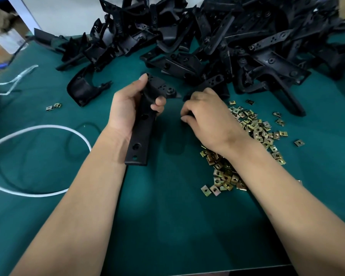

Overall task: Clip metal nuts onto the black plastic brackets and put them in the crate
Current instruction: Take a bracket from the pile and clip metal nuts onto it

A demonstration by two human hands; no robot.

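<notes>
My left hand point(127, 104) grips a long black plastic bracket point(141, 124) at mid-table, thumb on its upper end, fingers curled round its right side; the lower end with two holes points toward me. My right hand point(205, 112) hovers just to the right of it with its fingers curled inward; whether they hold a nut is hidden. Under and beside my right wrist lies a heap of brass-coloured metal clip nuts point(253, 128). A big pile of black brackets point(217, 36) fills the far side of the table. No crate is in view.
The table has a green mat point(167, 216). A white cable point(48, 128) and a thin black cable loop across its left part. Two stray nuts point(53, 106) lie at the left, near a curved black part point(82, 90). Boxes stand beyond the far left edge.
</notes>
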